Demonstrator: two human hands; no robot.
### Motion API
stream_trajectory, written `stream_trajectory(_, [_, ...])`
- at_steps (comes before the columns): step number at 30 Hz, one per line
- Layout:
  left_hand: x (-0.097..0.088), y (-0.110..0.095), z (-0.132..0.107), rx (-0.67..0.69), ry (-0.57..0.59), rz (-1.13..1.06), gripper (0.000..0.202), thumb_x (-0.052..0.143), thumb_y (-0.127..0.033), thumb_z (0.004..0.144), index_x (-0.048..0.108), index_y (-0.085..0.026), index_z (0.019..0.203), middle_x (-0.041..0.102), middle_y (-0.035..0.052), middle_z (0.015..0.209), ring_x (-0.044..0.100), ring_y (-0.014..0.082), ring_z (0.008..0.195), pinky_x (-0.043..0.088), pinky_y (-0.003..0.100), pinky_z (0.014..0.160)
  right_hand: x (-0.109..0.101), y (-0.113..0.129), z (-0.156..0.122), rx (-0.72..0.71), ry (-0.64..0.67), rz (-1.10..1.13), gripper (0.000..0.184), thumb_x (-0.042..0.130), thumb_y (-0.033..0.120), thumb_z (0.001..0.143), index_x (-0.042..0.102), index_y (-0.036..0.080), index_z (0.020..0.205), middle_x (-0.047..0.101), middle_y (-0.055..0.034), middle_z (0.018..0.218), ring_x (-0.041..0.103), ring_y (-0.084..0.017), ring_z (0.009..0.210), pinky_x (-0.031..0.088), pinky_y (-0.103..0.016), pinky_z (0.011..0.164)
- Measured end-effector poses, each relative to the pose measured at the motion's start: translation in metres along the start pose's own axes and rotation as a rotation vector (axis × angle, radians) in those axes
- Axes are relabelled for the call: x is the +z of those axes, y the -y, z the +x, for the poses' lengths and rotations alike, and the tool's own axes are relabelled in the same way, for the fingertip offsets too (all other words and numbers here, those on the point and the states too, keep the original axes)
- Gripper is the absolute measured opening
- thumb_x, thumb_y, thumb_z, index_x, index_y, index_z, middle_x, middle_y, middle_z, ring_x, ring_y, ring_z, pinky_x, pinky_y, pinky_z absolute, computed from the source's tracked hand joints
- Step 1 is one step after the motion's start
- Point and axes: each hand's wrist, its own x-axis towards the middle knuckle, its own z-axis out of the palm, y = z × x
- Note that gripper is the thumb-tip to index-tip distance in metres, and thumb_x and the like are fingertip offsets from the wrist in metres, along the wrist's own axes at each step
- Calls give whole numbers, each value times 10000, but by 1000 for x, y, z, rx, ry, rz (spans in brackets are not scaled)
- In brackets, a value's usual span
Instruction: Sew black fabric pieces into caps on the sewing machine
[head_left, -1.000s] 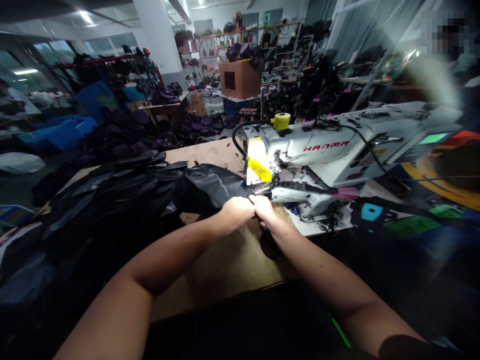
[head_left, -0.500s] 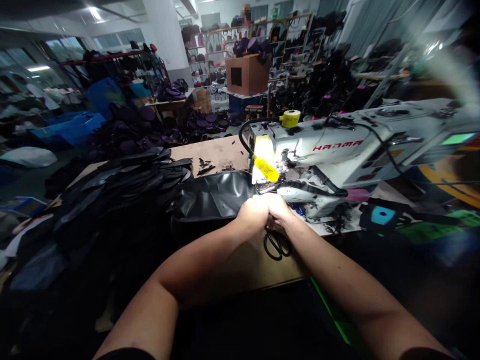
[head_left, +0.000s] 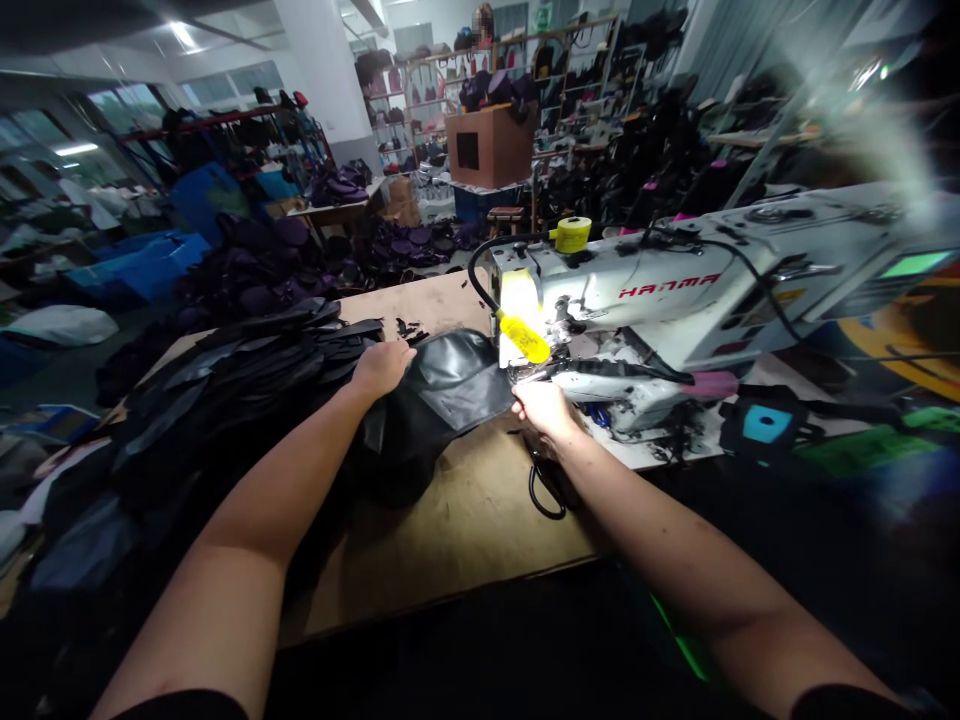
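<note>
The right hand [head_left: 544, 408] pinches the edge of a glossy black vinyl piece [head_left: 457, 385] just before the sewing machine's [head_left: 660, 290] needle area, its fingertips hidden. The open left hand [head_left: 382, 367] rests on the piece's far side. Scissors [head_left: 545, 497], partly hidden, lie below the right hand on the wooden table [head_left: 450, 530], with stacked black panels [head_left: 247, 390] left of the left hand.

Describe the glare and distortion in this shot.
In the head view, white glare blows out the left end of the sewing machine; a hazy streak washes the upper right corner; wide-angle distortion bends the table and shelving; the bottom corners sink into shadow.
</note>
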Motion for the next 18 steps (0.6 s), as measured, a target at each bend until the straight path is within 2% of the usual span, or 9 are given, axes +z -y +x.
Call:
stream_trajectory(4, [-2, -10, -38, -94, -98, 14, 371, 386, -397, 1052, 673, -168, 995, 741, 127, 970, 701, 271, 932, 421, 312, 769, 3, -4, -6, 9, -41, -39, 233, 494, 302, 898, 639, 176, 767, 686, -56, 724, 555, -130, 552, 437, -245, 542])
stream_trajectory(6, [2, -16, -57, -159, -117, 3, 353, 378, -378, 1058, 655, -173, 985, 738, 122, 961, 700, 267, 925, 407, 309, 747, -4, -14, -12, -3, -12, -120, 258, 484, 319, 907, 639, 176, 758, 667, -41, 701, 557, -136, 582, 439, -250, 576])
stream_trajectory(10, [18, -23, -81, -292, -127, -22, 313, 374, -345, 1063, 625, -182, 971, 737, 115, 983, 697, 262, 928, 381, 306, 705, -27, -49, -36, -47, 144, -385, 168, 572, 219, 823, 620, 180, 666, 624, -19, 663, 566, -159, 675, 447, -275, 708])
stream_trajectory(12, [25, -20, -89, -343, -142, -34, 305, 372, -334, 1064, 614, -187, 949, 736, 107, 981, 695, 261, 920, 366, 309, 685, -37, -72, -55, -85, 211, -510, 70, 614, 156, 758, 676, 173, 786, 661, -42, 781, 600, -191, 796, 458, -302, 821])
stream_trajectory(14, [30, -14, -97, -366, -154, -50, 305, 371, -326, 1064, 602, -192, 919, 733, 97, 962, 691, 254, 907, 354, 308, 674, -45, -94, -73, -154, 239, -678, 306, 630, 138, 738, 706, 157, 1033, 675, -98, 997, 609, -240, 989, 446, -334, 953])
stream_trajectory(16, [32, -5, -105, -366, -167, -64, 307, 369, -323, 1064, 591, -196, 893, 727, 87, 945, 684, 241, 891, 345, 304, 670, -50, -113, -86, -202, 242, -842, 514, 606, 127, 756, 636, 138, 1269, 621, -146, 1198, 566, -268, 1164, 416, -350, 1049])
stream_trajectory(18, [33, 3, -113, -349, -181, -70, 316, 364, -322, 1065, 578, -199, 868, 719, 81, 932, 677, 228, 880, 341, 299, 672, -53, -125, -90, -172, 256, -918, 620, 567, 109, 770, 553, 127, 1389, 581, -159, 1287, 540, -265, 1245, 400, -349, 1094])
